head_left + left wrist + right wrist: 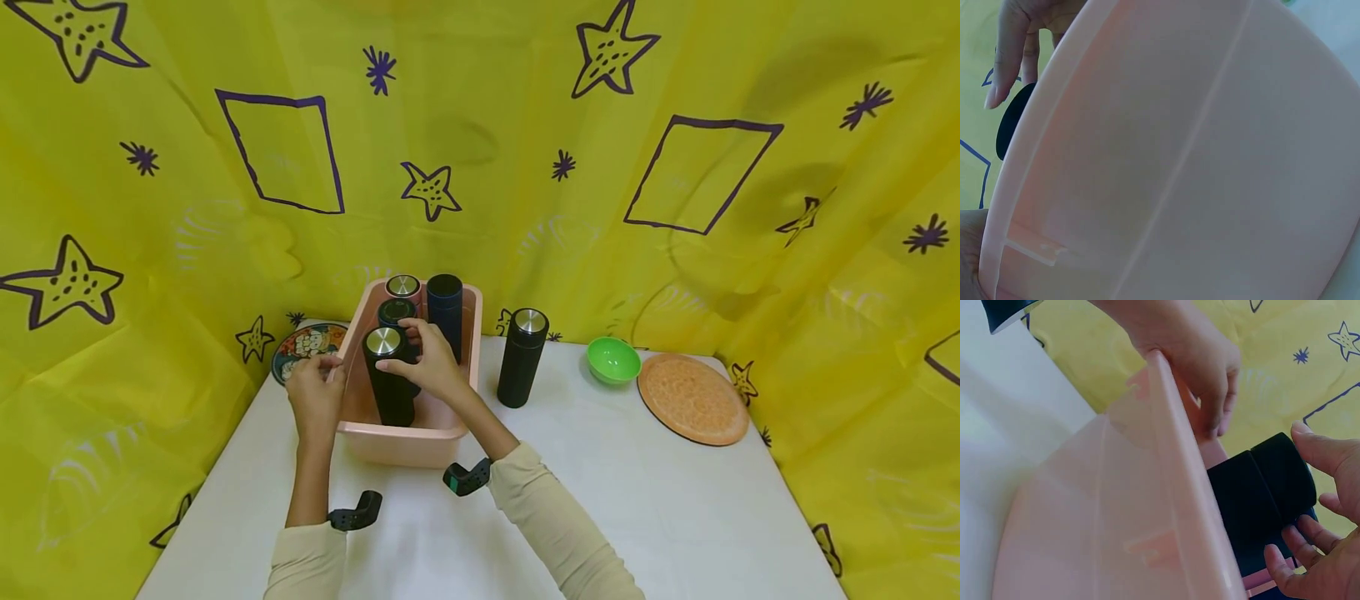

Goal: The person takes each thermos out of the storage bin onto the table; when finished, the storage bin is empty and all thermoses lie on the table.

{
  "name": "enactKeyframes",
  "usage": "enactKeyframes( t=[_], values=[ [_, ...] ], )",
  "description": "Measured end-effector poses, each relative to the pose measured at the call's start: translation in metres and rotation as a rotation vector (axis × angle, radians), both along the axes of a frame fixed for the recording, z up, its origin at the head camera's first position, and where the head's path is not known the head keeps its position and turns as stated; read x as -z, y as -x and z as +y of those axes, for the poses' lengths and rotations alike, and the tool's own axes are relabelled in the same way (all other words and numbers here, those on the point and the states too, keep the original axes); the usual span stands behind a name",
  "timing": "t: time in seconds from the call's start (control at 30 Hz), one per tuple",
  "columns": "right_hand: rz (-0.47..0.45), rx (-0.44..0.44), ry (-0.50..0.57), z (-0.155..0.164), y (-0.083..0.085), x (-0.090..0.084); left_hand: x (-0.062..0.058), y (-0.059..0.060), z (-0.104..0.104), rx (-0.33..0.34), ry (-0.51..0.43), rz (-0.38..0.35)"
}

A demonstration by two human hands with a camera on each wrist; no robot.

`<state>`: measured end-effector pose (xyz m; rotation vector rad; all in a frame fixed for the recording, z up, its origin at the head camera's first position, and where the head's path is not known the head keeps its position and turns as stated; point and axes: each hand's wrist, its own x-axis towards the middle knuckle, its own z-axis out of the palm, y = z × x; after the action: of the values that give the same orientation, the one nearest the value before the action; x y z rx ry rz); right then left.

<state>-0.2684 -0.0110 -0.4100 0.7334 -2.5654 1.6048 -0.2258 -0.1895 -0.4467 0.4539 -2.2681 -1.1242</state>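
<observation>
A pink plastic tub (401,450) holds several bottles on the white table. My left hand (315,396) grips the tub's left rim, its fingers bent over the edge in the right wrist view. A black thermos bottle (392,392) with a silver-topped lid stands at the front inside the tub, tilted slightly. Around its lid is my right hand (435,362), thumb at the lid's edge and fingers spread loosely beside it. Behind stand a dark bottle (397,311), a pink bottle (403,287) with a silver top and a dark blue bottle (446,310). The tub wall hides their lower parts.
Another black thermos (522,358) stands upright on the table right of the tub. Farther right are a green bowl (613,362) and a round orange-brown board (693,398). A patterned plate (288,354) lies behind my left hand. A yellow curtain (480,125) borders the table.
</observation>
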Motion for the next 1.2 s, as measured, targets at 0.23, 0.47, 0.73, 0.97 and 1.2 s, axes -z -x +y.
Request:
enactKeyframes(
  t=[0.23, 0.47, 0.73, 0.97, 1.2],
  values=[
    [0.009, 0.026, -0.013, -0.005, -0.001, 0.004, 0.0, 0.0, 0.001, 0.003, -0.004, -0.01],
    [0.006, 0.083, -0.033, -0.011, -0.003, 0.005, 0.0, -0.001, 0.001, 0.001, 0.011, -0.008],
    [0.013, 0.129, -0.028, -0.016, -0.004, 0.008, -0.001, -0.002, 0.003, 0.0, 0.036, 0.01],
    [0.04, 0.135, -0.038, -0.017, -0.005, 0.01, -0.001, -0.002, 0.002, -0.002, 0.032, -0.014],
    [0.047, 0.123, -0.024, -0.016, -0.006, 0.011, -0.001, -0.002, 0.002, 0.001, 0.043, 0.0]
  ],
)
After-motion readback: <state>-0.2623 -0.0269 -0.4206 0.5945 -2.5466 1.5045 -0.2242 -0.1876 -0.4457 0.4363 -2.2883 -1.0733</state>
